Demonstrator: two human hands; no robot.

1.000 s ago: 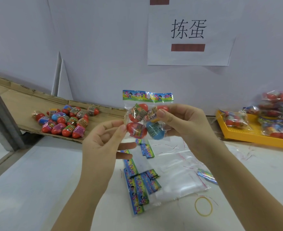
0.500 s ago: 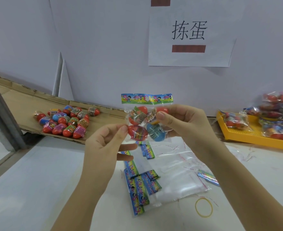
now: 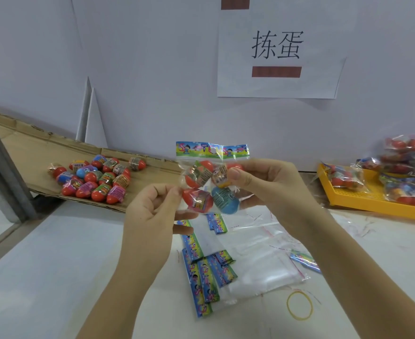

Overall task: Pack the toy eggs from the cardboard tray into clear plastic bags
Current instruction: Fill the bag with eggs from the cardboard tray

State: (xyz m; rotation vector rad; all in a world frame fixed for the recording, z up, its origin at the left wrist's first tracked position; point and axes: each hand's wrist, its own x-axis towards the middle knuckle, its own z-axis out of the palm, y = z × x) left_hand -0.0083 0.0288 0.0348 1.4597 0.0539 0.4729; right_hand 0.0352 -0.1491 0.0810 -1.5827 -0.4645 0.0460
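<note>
A clear plastic bag (image 3: 209, 182) with a colourful header strip hangs upright in front of me, holding several toy eggs, red ones and one blue. My right hand (image 3: 267, 187) grips the bag's right side, thumb across its front. My left hand (image 3: 152, 209) pinches the bag's lower left edge with thumb and forefinger. On the cardboard tray (image 3: 37, 152) at the left lie several loose toy eggs (image 3: 96, 178). A stack of empty clear bags (image 3: 245, 258) with printed headers lies on the white table below my hands.
A yellow plastic tray (image 3: 363, 204) at the right holds several filled bags (image 3: 412, 167). A yellow rubber band (image 3: 299, 305) lies on the table near the empty bags. A paper sign (image 3: 280, 50) hangs on the wall behind. A grey metal post (image 3: 3, 162) stands at far left.
My left hand has closed its thumb and forefinger onto the bag's lower left edge; a second ago its fingers were apart beside the bag. The right hand has kept its hold.
</note>
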